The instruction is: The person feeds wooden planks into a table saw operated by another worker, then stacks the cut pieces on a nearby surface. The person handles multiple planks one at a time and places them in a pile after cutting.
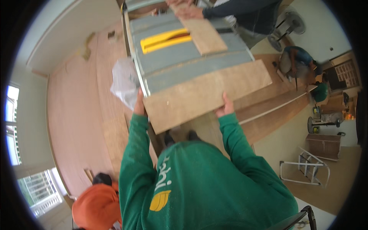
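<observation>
My left hand [139, 106] grips the left end of a wide plywood board [207, 94] that lies across the near edge of a table saw's grey top [161, 61]. My right hand [224, 105] holds the board's near edge right of its middle, thumb on top and fingers mostly hidden. A yellow insert [153, 43] with a dark slot sits in the saw top. A second, narrower board [207, 36] crosses the insert's right part, with a co-worker's hands [189, 12] on it. A white plastic bag [122, 82] is beside the saw's left side.
An orange-clad person [96, 207] is low at my left beside plywood flooring [76, 115]. Another person [297, 61] crouches at the right near long boards [276, 107] and a green-clad figure [319, 92]. Fans [295, 23], a folding aluminium ladder [303, 166] and windows [38, 189] are around the room.
</observation>
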`<state>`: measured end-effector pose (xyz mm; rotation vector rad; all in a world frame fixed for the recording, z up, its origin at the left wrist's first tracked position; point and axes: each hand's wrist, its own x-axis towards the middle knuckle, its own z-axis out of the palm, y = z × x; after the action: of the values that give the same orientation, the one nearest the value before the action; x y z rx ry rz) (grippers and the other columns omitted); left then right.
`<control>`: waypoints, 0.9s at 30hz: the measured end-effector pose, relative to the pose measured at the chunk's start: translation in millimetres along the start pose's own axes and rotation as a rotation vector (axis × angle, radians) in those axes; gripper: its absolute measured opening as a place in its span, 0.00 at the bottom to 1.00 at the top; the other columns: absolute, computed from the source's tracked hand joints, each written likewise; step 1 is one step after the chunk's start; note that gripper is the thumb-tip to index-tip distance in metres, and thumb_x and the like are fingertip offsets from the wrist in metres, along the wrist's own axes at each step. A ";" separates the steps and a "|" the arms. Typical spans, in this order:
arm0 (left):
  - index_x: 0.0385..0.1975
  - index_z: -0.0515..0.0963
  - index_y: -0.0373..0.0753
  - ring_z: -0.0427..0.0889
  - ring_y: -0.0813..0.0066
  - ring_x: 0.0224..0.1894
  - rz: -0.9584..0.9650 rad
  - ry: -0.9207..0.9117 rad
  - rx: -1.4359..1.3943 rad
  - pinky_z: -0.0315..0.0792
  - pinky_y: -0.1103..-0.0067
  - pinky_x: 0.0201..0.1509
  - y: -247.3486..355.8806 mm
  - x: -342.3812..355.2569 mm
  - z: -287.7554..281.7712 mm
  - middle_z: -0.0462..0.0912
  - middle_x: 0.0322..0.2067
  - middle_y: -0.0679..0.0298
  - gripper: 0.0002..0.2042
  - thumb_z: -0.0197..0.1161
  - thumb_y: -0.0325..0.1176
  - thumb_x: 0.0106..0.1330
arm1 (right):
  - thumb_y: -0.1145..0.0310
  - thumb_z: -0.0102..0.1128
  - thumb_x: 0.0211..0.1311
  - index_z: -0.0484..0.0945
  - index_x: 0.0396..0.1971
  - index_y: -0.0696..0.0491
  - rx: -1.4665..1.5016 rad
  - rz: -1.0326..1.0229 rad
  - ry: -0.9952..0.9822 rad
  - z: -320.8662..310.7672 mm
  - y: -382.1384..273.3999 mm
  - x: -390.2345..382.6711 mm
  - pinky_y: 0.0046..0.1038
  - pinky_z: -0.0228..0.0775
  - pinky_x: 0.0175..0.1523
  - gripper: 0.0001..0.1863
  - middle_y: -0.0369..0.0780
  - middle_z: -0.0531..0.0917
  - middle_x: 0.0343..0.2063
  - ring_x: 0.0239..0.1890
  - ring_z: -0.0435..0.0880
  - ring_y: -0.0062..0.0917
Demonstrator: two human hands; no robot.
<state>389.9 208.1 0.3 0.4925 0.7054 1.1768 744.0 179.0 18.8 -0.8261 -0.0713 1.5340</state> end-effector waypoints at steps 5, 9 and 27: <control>0.41 0.74 0.34 0.80 0.68 0.32 -0.051 0.384 -0.058 0.75 0.76 0.37 -17.7 5.4 -12.1 0.80 0.33 0.59 0.18 0.49 0.45 0.67 | 0.61 0.57 0.60 0.69 0.52 0.57 0.052 0.039 -0.024 -12.3 7.2 7.2 0.40 0.65 0.59 0.23 0.42 0.76 0.50 0.53 0.73 0.35; 0.37 0.75 0.33 0.80 0.69 0.30 -0.031 0.305 -0.101 0.75 0.77 0.34 -28.1 10.1 -27.6 0.81 0.31 0.58 0.18 0.51 0.44 0.66 | 0.63 0.59 0.57 0.70 0.51 0.57 0.118 0.018 -0.209 -13.4 5.1 17.8 0.40 0.65 0.58 0.23 0.43 0.76 0.50 0.54 0.73 0.35; 0.49 0.71 0.31 0.81 0.69 0.41 0.097 0.386 0.778 0.76 0.76 0.44 -33.3 -24.5 -27.2 0.80 0.41 0.58 0.18 0.46 0.38 0.68 | 0.68 0.59 0.55 0.71 0.47 0.58 0.166 -0.081 0.001 19.9 17.8 19.2 0.38 0.65 0.59 0.19 0.43 0.76 0.46 0.51 0.74 0.34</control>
<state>386.9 173.9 -35.4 0.9638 1.5040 1.0680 720.3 201.5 15.8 -0.6841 0.0227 1.4427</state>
